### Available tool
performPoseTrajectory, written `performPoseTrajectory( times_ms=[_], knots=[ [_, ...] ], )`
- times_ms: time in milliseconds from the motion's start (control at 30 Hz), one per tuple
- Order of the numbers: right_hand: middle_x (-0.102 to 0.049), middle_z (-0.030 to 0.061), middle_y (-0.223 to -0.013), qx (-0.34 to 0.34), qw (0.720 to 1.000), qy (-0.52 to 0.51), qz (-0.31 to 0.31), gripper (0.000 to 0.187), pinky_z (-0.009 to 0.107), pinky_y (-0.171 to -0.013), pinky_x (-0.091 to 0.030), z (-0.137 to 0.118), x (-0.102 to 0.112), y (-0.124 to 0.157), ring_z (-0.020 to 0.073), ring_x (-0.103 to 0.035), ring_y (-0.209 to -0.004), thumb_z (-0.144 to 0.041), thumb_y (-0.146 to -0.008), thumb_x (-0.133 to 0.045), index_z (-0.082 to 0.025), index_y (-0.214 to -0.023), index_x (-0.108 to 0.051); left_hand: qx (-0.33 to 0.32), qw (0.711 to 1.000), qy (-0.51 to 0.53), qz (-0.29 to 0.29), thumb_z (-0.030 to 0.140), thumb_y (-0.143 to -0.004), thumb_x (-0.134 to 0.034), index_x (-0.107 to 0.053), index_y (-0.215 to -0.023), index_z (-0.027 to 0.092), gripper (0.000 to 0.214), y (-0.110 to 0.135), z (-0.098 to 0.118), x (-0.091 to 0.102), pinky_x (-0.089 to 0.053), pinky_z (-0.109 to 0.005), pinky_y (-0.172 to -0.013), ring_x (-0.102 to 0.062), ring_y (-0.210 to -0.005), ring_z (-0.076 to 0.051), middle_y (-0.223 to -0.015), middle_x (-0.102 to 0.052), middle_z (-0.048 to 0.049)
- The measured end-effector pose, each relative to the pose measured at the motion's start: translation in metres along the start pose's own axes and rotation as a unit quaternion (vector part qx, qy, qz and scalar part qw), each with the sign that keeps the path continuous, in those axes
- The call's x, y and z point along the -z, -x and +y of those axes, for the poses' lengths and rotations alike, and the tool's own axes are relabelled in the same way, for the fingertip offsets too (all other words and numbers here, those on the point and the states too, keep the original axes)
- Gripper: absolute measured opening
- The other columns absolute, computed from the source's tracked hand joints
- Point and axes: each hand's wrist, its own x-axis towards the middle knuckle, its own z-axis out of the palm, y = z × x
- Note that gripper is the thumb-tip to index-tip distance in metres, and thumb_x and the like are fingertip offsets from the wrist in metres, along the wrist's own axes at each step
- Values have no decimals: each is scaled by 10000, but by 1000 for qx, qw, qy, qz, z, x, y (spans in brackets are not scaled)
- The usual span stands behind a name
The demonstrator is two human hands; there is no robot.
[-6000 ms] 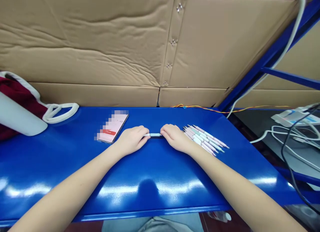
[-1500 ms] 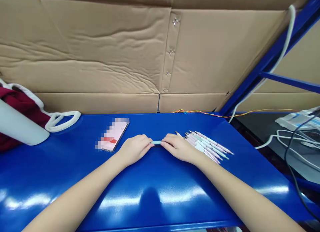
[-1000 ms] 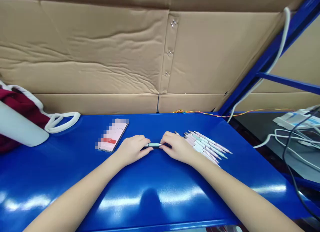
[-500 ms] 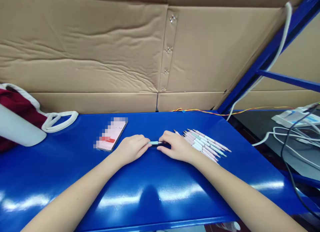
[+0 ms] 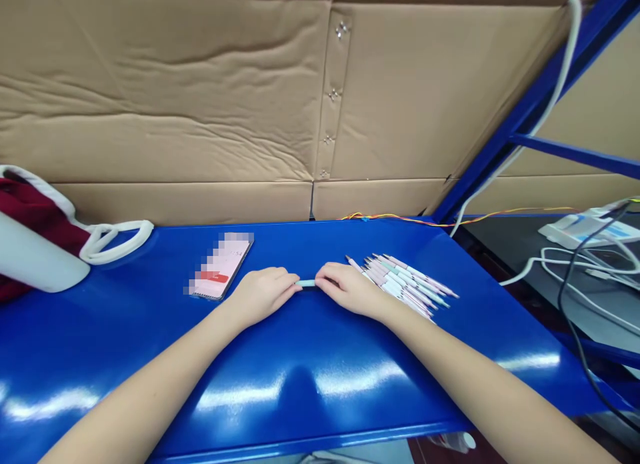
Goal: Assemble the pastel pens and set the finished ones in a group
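Note:
A mint-green pen (image 5: 307,283) lies level between my two hands, just above the blue tabletop. Fingers and thumb of my left hand (image 5: 265,292) are closed on its left end. My right hand (image 5: 350,291) pinches the right end, and the fingertips hide that end. Close beside my right hand, partly behind its wrist, is a heap of pens (image 5: 405,277) in pink, white and mint, lying roughly side by side with their tips toward the back.
On the blue table (image 5: 280,417), a phone (image 5: 223,267) lies left of my left hand. A white cylinder (image 5: 40,254) and a dark red bag with white straps (image 5: 117,241) are at far left. Cardboard stands behind; cables (image 5: 575,271) tangle at right beyond a blue frame.
My right hand's fingers have closed in on the pen's right end, covering the metal part that showed there. My left hand keeps its hold. The view has shifted slightly.

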Motion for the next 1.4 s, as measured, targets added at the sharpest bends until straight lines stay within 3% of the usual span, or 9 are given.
performPoseTrajectory(
  times_ms=[133,367,600,767,967,1167,1400],
  knots=[
    [-572,-3,-762,-11,999,-40,10,26,250,-630,-416,3,-3,0,131,-530,-680,-193,-856,-506,-189,-860,-531,2,1000,-10,-2,349,-967,-364,-619,-1034,211,298,0,1,0,-471,-248,-688,-637,-783,-156,-869,-671,-36],
    [-527,-15,-758,3,999,-23,44,70,237,-624,-403,4,-5,0,120,-503,-671,-132,-811,-508,-192,-811,-473,20,999,9,-24,329,-966,-368,-610,-969,201,274,-2,3,4,-458,-253,-670,-630,-754,-156,-826,-652,-25],
    [-585,10,-794,-9,999,21,44,61,249,-642,-412,9,10,0,123,-533,-670,-144,-812,-508,-178,-837,-552,33,999,-1,-9,331,-968,-359,-607,-978,210,276,-1,-1,4,-457,-255,-680,-624,-777,-155,-849,-654,-24],
    [-591,20,-786,-36,996,57,66,64,249,-629,-397,14,16,-1,134,-537,-684,-176,-827,-509,-174,-828,-573,93,994,-62,17,341,-962,-367,-597,-928,185,279,-2,-10,-2,-437,-289,-670,-608,-765,-188,-841,-658,-47],
    [-600,25,-813,-34,997,68,35,70,249,-648,-399,12,10,-1,135,-543,-708,-198,-840,-525,-173,-824,-588,153,979,-137,4,354,-931,-420,-578,-802,163,279,-3,-16,-4,-393,-325,-623,-570,-717,-236,-759,-621,-87],
    [-617,30,-838,-23,997,74,28,74,261,-703,-402,14,5,-1,137,-557,-734,-210,-856,-539,-173,-866,-602,144,979,-147,4,349,-912,-441,-579,-802,168,252,-3,-17,-3,-394,-309,-596,-556,-696,-214,-763,-613,-80],
    [-617,12,-800,-16,997,67,24,52,260,-711,-389,20,3,-2,135,-557,-728,-218,-857,-562,-184,-860,-601,95,993,-54,-34,291,-914,-449,-610,-895,174,200,-3,-12,-1,-430,-324,-706,-548,-769,-204,-845,-613,-59]
  ],
)
